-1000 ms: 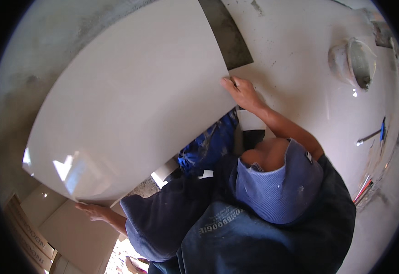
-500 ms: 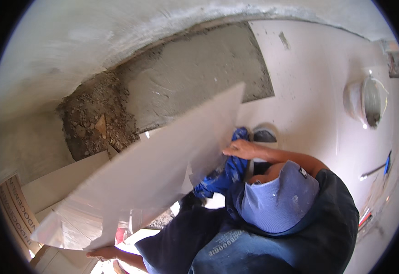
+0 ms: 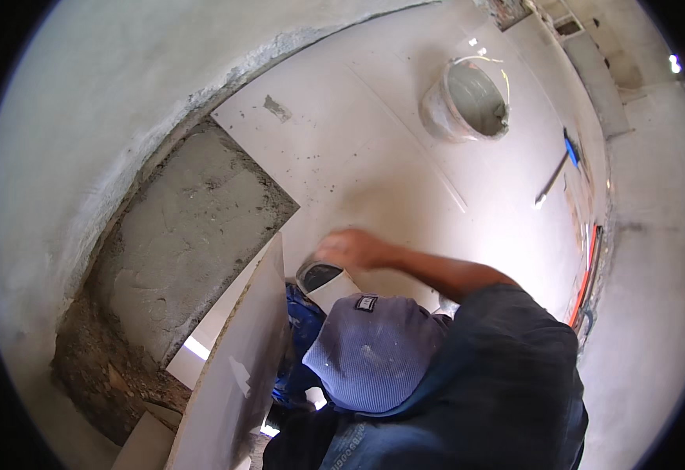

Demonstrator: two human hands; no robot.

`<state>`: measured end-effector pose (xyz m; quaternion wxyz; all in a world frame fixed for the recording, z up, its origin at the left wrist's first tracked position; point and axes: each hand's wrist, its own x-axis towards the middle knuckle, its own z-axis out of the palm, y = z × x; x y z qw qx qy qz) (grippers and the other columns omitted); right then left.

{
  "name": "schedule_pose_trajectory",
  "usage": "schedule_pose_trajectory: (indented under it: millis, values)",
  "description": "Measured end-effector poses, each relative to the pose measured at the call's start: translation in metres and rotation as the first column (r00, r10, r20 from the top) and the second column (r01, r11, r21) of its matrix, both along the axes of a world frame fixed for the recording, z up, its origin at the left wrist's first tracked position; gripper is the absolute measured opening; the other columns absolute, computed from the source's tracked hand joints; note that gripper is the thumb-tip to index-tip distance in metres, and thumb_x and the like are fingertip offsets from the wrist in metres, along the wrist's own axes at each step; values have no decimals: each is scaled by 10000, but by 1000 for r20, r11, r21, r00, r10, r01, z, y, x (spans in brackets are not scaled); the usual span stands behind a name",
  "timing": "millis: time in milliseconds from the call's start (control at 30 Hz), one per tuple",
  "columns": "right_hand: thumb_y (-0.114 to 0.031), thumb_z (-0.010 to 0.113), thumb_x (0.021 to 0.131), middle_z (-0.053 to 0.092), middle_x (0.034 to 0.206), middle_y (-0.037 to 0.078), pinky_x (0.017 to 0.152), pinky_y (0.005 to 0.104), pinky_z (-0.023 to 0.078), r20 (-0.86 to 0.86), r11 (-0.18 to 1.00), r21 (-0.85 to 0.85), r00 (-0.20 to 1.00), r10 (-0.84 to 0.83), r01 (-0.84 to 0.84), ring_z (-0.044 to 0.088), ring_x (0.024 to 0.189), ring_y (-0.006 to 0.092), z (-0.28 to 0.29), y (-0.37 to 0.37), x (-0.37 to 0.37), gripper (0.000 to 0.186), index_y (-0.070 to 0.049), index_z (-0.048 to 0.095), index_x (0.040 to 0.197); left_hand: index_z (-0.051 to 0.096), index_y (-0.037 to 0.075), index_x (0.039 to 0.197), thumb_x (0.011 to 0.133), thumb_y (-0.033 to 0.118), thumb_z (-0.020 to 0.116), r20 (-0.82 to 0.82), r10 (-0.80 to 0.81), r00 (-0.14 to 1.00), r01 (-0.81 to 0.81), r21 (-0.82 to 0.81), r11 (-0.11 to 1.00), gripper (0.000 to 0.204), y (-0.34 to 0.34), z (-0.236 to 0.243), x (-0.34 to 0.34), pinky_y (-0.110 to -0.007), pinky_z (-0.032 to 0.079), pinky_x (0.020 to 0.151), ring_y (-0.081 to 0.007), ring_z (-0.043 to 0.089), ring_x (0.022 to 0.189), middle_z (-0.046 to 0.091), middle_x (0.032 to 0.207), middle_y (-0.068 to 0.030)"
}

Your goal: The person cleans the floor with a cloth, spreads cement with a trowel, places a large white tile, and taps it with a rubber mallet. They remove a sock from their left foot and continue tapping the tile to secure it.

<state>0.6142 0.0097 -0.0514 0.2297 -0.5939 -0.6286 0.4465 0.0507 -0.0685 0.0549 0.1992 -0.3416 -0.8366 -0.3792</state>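
Neither of my hands shows. Below me a person in a blue-grey cap (image 3: 374,356) and dark shirt (image 3: 491,376) bends over. This person's right hand (image 3: 350,249), blurred by motion, is off the tile and above a shoe (image 3: 319,276); the other hand is hidden. A large pale tile (image 3: 229,384) stands steeply tilted on edge beside the person's blue trouser leg (image 3: 302,319). Left of it, a rectangular bed of wet grey mortar (image 3: 186,235) lies along the wall.
A bucket of grey mortar (image 3: 480,98) stands on the laid tiles (image 3: 382,180). Rubble (image 3: 111,384) borders the mortar bed. To the right lie a blue-and-grey tool (image 3: 554,176) and a long red bar (image 3: 585,274) by the wall (image 3: 656,290).
My view has swung, bringing the bucket toward the middle. The person's right hand has let go of the tile and moved away. The tile has gone from slanted to nearly upright.
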Motion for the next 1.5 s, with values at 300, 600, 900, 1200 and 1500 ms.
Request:
schedule_pose_trajectory:
  millis: [300,600,900,1200,1500]
  values:
    - [-230,508,979,684,891,74,766,290,498,62,852,252,871,-487,458,639,790,149,102,121,81,282,9,658,1003,603,-34,849,912,680,289,149,312,938,-334,152,930,782,-85,56,-41,-390,512,685,-229,578,715,600,767,-105]
    - [-350,530,964,675,852,103,724,364,503,107,690,231,722,683,-686,642,775,203,122,250,-235,333,-46,665,986,611,-34,858,917,691,235,223,405,887,-461,351,815,819,-121,95,-45,-371,514,691,-219,578,714,603,778,-101]
    - [-400,539,948,650,785,150,694,402,501,-163,425,341,392,905,-839,639,757,309,156,187,-365,414,-17,663,849,618,-35,868,921,703,182,275,415,867,-496,414,763,859,-132,100,-44,-353,515,698,-208,578,714,606,790,-97]
    - [-465,519,921,662,830,181,731,456,482,60,299,235,320,945,-925,636,814,358,175,184,-406,464,-25,655,865,587,-68,1086,930,708,180,524,200,828,-484,488,726,890,-170,59,-63,-387,505,846,-228,591,883,613,949,-145]
    - [-425,533,900,669,1000,160,829,467,502,399,-72,-25,-76,914,-997,632,980,350,93,104,-598,397,-65,630,1034,563,-62,1161,990,582,165,520,519,679,-689,207,695,776,-239,-10,-58,-418,495,890,-257,589,924,626,986,-153]
